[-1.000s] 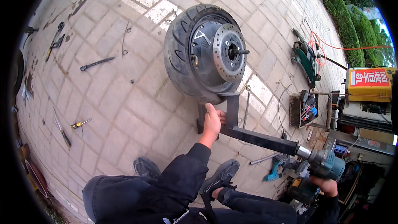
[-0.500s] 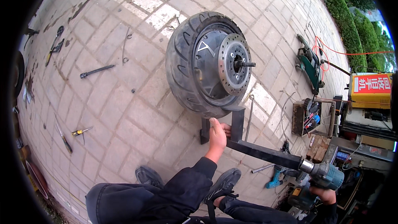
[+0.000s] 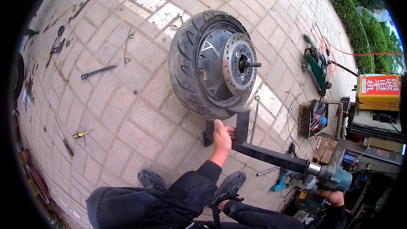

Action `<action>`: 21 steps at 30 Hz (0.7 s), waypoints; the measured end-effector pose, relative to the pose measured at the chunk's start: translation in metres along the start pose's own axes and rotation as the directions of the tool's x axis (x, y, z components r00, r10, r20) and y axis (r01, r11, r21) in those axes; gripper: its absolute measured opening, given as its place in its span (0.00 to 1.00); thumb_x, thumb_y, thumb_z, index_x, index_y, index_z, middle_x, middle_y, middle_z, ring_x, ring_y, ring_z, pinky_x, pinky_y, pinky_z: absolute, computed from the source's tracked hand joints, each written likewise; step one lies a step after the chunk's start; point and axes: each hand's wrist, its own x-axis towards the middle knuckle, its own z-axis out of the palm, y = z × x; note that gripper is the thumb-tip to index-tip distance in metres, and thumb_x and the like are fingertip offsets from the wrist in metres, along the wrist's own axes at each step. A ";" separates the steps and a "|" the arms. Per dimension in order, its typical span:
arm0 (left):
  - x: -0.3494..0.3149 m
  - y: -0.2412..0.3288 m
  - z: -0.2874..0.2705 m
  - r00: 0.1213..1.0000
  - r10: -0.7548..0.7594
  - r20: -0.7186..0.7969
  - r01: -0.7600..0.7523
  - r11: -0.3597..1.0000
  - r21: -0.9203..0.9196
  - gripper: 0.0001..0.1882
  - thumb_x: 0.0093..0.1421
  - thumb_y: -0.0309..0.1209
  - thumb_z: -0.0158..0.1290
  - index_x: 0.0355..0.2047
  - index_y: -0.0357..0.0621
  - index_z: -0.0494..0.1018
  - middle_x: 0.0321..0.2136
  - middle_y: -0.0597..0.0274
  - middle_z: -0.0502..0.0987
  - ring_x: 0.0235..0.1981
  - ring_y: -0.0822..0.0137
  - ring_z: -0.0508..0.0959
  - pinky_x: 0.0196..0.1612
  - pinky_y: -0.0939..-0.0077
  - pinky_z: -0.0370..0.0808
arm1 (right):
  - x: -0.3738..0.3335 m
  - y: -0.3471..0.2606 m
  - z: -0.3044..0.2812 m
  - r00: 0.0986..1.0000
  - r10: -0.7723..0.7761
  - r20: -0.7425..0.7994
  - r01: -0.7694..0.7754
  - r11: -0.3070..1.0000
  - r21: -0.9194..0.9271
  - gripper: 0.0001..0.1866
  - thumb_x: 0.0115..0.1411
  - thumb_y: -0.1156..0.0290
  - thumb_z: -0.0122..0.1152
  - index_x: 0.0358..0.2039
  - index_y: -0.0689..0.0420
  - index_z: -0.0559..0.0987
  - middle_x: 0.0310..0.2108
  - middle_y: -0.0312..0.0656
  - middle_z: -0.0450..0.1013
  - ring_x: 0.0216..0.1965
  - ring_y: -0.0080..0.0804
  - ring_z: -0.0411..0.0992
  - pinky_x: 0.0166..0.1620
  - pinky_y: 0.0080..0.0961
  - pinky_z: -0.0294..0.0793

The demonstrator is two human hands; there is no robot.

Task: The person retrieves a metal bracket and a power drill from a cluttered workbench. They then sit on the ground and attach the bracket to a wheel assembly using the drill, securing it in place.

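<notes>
A scooter wheel (image 3: 184,68) with a black tyre and a drilled brake disc (image 3: 229,70) stands tilted on the paving, a threaded axle poking out of its hub. Against the tyre's lower edge is a black metal fork (image 3: 243,129) whose long square bar runs right to a teal cordless power tool (image 3: 337,178). My left hand (image 3: 221,141) is closed round the fork between its two uprights, thumb up near the tyre; the frame partly hides its fingers. My right hand (image 3: 333,196) grips the power tool's handle, above its battery.
A second teal power tool (image 3: 282,181) lies below the bar, and a long wrench (image 3: 255,118) beside the fork. To the right are a tool box (image 3: 306,121) and a green floor jack (image 3: 316,68). Screwdrivers (image 3: 80,135), an extension bar (image 3: 98,72) and pliers (image 3: 55,51) lie at left.
</notes>
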 end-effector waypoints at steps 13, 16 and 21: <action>0.002 -0.007 -0.004 0.999 0.050 0.010 -0.050 0.998 0.032 0.48 0.64 0.64 0.21 0.20 0.30 0.75 0.17 0.57 0.76 0.19 0.69 0.76 0.27 0.79 0.74 | -0.001 -0.015 0.000 0.992 -0.125 0.010 0.125 0.978 -0.167 0.32 0.37 0.80 0.73 0.47 0.55 0.75 0.42 0.34 0.73 0.43 0.28 0.71 0.47 0.28 0.72; -0.002 -0.003 -0.007 0.996 0.087 0.029 -0.089 0.994 0.064 0.46 0.65 0.61 0.24 0.20 0.30 0.74 0.17 0.57 0.76 0.19 0.68 0.76 0.28 0.78 0.74 | -0.001 -0.013 0.005 0.995 -0.102 0.021 0.104 0.989 -0.103 0.32 0.38 0.81 0.72 0.47 0.55 0.75 0.41 0.34 0.73 0.42 0.28 0.71 0.46 0.28 0.72; -0.013 0.012 -0.006 0.948 0.271 -0.164 -0.231 0.946 0.229 0.39 0.68 0.55 0.30 0.18 0.33 0.72 0.13 0.62 0.71 0.16 0.69 0.72 0.25 0.76 0.71 | -0.007 -0.006 0.003 1.000 -0.019 -0.014 0.018 0.997 -0.077 0.31 0.38 0.81 0.72 0.47 0.55 0.75 0.41 0.34 0.73 0.42 0.28 0.70 0.46 0.28 0.72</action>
